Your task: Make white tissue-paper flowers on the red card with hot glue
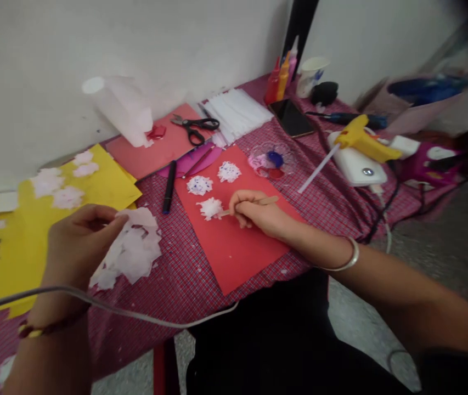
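Observation:
My right hand [258, 213] grips a wooden craft stick [267, 201] above a red sheet of paper [234, 252]. The stick's far end touches a white crumpled-paper tuft [210, 208] on that sheet. Two more tufts lie farther up: one blue-speckled tuft [199, 185] and another speckled tuft [229, 171]. Over at the left, thumb and fingers of my left hand [79, 238] pinch a thin white paper piece [141, 216]. Beneath it is a heap of torn white paper [130, 255]; whether the pinched piece is separate from the heap I cannot tell.
Yellow sheets [20, 241] with pale paper blossoms lie left. Behind are a paper roll [118, 109], scissors [195, 127], a dark marker [169, 187] and white sticks [240, 114]. Rightward are a paint dish [289, 156], phone [291, 117] and yellow glue gun [363, 141]. A cable [135, 315] crosses in front.

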`<state>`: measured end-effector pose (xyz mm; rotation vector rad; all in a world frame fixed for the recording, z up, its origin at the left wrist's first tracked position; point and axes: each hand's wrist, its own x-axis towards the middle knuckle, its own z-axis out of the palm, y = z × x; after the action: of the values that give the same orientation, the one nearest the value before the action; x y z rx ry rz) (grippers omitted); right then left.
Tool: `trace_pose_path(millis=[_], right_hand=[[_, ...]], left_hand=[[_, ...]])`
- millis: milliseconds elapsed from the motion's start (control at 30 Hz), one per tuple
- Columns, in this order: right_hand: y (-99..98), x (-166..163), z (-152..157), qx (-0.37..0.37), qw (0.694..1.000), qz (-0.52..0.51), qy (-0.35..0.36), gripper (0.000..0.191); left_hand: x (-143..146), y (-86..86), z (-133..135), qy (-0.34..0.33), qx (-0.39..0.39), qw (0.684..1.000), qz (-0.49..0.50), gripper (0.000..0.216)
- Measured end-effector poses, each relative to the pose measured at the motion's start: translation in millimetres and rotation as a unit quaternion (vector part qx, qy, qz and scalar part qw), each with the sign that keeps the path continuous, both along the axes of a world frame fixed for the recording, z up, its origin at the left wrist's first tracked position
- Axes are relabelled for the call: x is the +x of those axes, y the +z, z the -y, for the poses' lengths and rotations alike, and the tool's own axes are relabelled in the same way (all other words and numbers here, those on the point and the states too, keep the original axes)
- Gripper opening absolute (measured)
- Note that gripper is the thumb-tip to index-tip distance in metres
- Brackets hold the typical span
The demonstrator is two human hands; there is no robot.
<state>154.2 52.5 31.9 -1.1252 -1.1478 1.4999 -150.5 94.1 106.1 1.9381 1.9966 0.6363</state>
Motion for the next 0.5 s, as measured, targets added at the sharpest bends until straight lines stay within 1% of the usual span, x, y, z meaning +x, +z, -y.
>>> trace_pose_path(millis=[67, 100, 133, 167, 200, 233, 267, 300, 333, 400, 500], right_hand=[[-0.6, 0.6, -0.7, 0.001, 1.0, 0.018, 0.006, 0.017], [-0.8, 0.8, -0.8, 0.0, 1.0, 0.025, 0.007, 0.017], [-1.0, 1.0, -0.9, 0.0, 1.0, 0.029, 0.006, 0.017], [-1.3, 1.0, -0.9, 0.002, 0.999, 0.032, 0.004, 0.017], [-1.7, 1.0, -0.8, 0.005, 0.999, 0.032, 0.004, 0.017], [-2.4, 1.0, -0.8, 0.01, 0.999, 0.03, 0.004, 0.017], [-3.1, 0.9, -0.9, 0.015, 1.0, 0.026, 0.006, 0.017], [-3.9, 0.9, -1.0, 0.021, 1.0, 0.02, 0.01, 0.017], [-4.6, 0.9, -1.2, 0.025, 0.999, 0.015, 0.013, 0.017], [-5.3, 0.9, -1.4, 0.028, 0.999, 0.008, 0.016, 0.018], [-4.6, 1.4, -1.3, 0.025, 1.0, 0.007, 0.008, 0.018]], left_hand=[[4.0, -5.8, -6.3, -0.043, 0.049, 0.99, -0.122, 0.022], [5.1, -7.9, -8.7, -0.06, 0.048, 0.988, -0.132, 0.022], [5.9, -8.8, -10.0, -0.067, 0.026, 0.993, -0.092, 0.02], [6.5, -8.4, -9.8, -0.061, -0.009, 0.998, -0.007, 0.017], [7.2, -6.8, -8.2, -0.047, -0.046, 0.993, 0.102, 0.017], [8.1, -4.3, -5.6, -0.031, -0.075, 0.974, 0.211, 0.021], [9.5, -1.4, -2.3, -0.018, -0.1, 0.949, 0.298, 0.024], [11.4, 1.4, 1.3, -0.006, -0.121, 0.926, 0.357, 0.023], [13.8, 3.4, 4.9, 0.004, -0.139, 0.91, 0.391, 0.02], [19.3, 4.4, 11.7, 0.014, -0.167, 0.889, 0.426, 0.017], [26.3, -2.1, 21.9, 0.02, -0.192, 0.861, 0.471, 0.016]])
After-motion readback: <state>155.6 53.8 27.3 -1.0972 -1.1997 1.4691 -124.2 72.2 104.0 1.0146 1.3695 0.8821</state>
